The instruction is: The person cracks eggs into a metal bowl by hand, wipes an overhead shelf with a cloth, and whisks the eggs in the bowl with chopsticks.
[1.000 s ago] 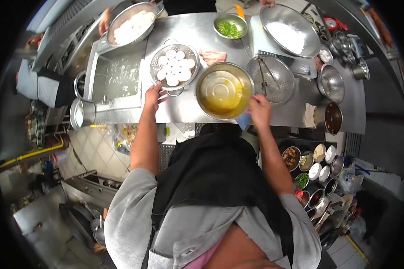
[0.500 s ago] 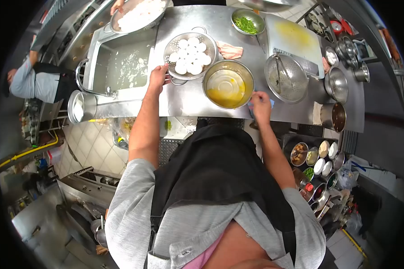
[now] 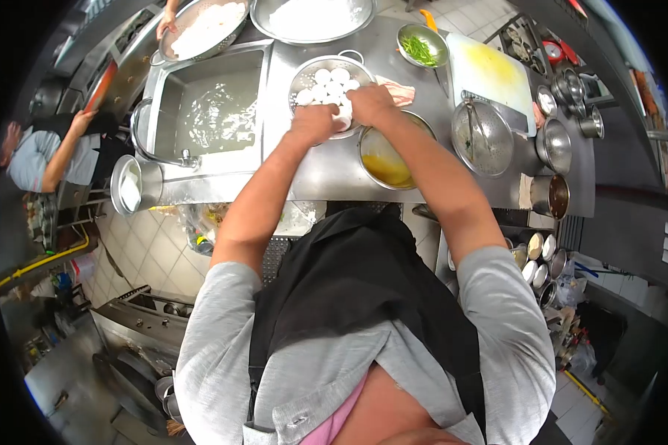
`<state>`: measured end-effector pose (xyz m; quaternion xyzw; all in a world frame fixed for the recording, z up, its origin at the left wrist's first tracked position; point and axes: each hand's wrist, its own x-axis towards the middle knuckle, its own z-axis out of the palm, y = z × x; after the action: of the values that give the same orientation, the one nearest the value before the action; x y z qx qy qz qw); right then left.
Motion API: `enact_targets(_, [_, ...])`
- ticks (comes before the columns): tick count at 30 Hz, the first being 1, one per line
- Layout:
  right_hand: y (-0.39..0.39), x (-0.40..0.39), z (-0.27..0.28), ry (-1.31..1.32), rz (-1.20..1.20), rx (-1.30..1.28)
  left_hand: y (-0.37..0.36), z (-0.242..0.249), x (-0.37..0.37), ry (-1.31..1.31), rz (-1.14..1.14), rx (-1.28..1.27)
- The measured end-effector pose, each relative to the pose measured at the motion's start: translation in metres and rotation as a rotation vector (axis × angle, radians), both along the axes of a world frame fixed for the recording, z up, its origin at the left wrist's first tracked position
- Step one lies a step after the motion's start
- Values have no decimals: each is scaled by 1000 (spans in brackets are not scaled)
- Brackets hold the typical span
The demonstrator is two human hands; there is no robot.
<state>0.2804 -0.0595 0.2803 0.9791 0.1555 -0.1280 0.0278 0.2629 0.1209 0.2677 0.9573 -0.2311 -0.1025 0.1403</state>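
Observation:
A metal colander of white eggs stands on the steel counter. My left hand reaches into its near side, fingers curled at an egg. From the right, my right hand also reaches in, its fingers bent down around an egg beside the left fingertips. Both sets of fingertips are partly hidden among the eggs. Under my right forearm sits a metal pot with yellow liquid like beaten egg, partly covered by the arm. Strips of pale pink meat lie behind the right hand.
Left is a sink with water. Behind stand a wide bowl of white food and a colander held by another person's hand. To the right are a strainer, a cutting board and a bowl of green vegetables.
Both hands have moved into the egg colander, the left from its rim, the right from beside the pot. A wide bowl has come into view at the back. The co-worker on the left has raised an arm.

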Motion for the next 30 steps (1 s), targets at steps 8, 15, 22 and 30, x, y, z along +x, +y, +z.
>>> enact_targets(8, [-3,19,-17,22,-127,197,-23,-17,15,141,-13,156])
enact_targets(15, [-82,-93,44,171,-817,1619,-3,6,-22,445,262,-902])
enact_targets(22, [-93,-193,44,-59,-734,1434,-45,16,-97,625,111,-989])
enact_targets(30, [-46,-216,80,-888,-271,959,-82,29,-110,460,-3,-888])
